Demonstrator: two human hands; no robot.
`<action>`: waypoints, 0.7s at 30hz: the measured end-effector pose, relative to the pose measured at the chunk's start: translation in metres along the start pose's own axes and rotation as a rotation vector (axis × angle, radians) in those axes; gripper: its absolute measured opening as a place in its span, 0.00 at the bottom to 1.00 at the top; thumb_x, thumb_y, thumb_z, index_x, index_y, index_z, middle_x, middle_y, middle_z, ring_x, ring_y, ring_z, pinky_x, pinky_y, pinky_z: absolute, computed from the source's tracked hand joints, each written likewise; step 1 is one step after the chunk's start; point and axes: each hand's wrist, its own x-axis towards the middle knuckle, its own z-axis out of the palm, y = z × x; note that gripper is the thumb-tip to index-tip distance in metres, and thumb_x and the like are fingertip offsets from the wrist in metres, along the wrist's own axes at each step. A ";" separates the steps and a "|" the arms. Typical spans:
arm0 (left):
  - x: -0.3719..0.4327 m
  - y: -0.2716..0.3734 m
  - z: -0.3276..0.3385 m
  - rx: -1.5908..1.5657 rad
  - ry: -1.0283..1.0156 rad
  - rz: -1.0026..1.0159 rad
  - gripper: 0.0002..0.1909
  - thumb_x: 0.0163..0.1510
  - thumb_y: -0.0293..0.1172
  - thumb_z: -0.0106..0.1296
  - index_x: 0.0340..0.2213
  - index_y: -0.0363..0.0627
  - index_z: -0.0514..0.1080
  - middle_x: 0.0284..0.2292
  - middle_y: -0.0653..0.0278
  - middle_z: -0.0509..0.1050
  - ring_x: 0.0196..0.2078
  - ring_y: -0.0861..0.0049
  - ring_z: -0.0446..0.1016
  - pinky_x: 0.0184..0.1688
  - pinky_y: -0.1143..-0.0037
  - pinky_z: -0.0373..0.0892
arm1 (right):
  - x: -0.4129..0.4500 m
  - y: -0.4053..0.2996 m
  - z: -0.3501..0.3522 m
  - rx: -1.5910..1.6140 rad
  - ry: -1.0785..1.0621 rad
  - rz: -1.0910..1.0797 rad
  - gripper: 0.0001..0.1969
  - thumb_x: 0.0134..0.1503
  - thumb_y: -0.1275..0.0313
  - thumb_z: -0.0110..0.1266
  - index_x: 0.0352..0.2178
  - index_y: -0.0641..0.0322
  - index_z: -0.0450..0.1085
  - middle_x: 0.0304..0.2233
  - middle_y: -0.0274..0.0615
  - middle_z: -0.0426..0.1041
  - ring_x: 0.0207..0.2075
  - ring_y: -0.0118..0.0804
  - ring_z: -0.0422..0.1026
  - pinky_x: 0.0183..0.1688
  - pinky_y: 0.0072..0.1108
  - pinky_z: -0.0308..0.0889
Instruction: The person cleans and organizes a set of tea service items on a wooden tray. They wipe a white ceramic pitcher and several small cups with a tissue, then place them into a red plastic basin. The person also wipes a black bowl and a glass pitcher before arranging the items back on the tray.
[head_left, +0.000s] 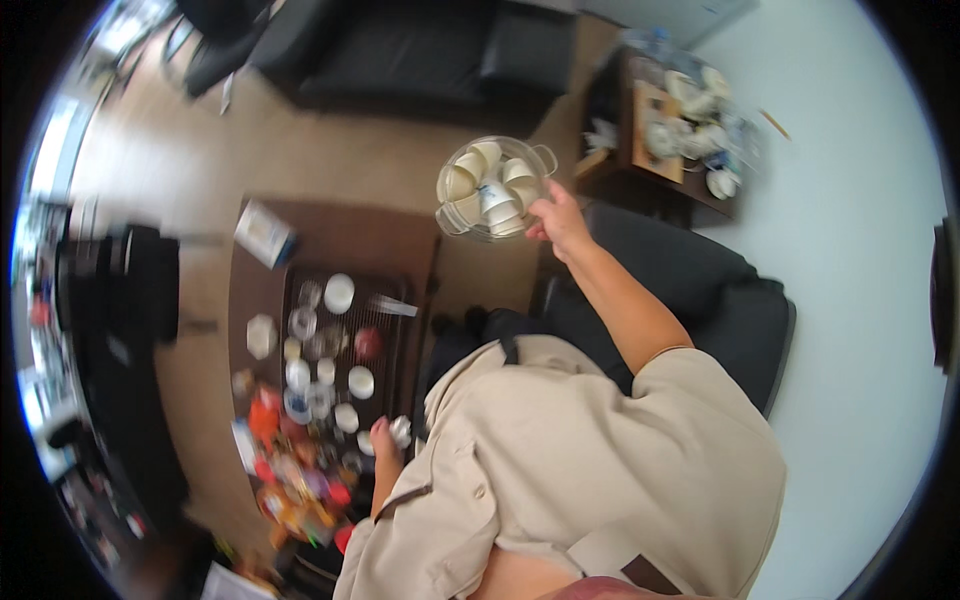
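Note:
My right hand grips the rim of a round clear basin with side handles, held out over the floor beside the table. Inside it lie several white cups, some on their sides; one bears a blue mark. Low over the near edge of the tea tray, my left hand holds a crumpled white wad, perhaps tissue. The dark slatted tea tray carries small white cups, clear glass vessels and a reddish round pot.
The tray sits on a dark wooden table with a white-and-blue box and a colourful heap of packets. A black sofa stands beyond. To the right are a black armchair and a cluttered side cabinet.

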 end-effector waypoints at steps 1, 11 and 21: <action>0.025 0.034 0.009 0.030 -0.048 0.032 0.18 0.54 0.31 0.48 0.45 0.36 0.68 0.39 0.56 0.73 0.39 0.69 0.73 0.42 0.71 0.70 | 0.020 -0.010 -0.020 0.028 0.039 0.000 0.34 0.46 0.76 0.47 0.58 0.58 0.55 0.30 0.45 0.73 0.14 0.31 0.69 0.15 0.19 0.62; 0.130 0.261 0.147 0.122 -0.205 -0.122 0.13 0.50 0.25 0.47 0.39 0.35 0.71 0.30 0.59 0.74 0.32 0.72 0.73 0.36 0.75 0.70 | 0.220 -0.081 -0.319 0.243 0.549 -0.024 0.23 0.48 0.77 0.47 0.49 0.60 0.60 0.31 0.45 0.71 0.14 0.32 0.69 0.10 0.15 0.57; 0.197 0.407 0.367 0.328 -0.248 -0.207 0.13 0.55 0.25 0.45 0.43 0.38 0.68 0.29 0.62 0.73 0.29 0.78 0.71 0.35 0.78 0.69 | 0.427 -0.125 -0.541 0.178 0.580 0.050 0.19 0.51 0.76 0.46 0.47 0.53 0.61 0.27 0.36 0.70 0.17 0.30 0.69 0.15 0.14 0.58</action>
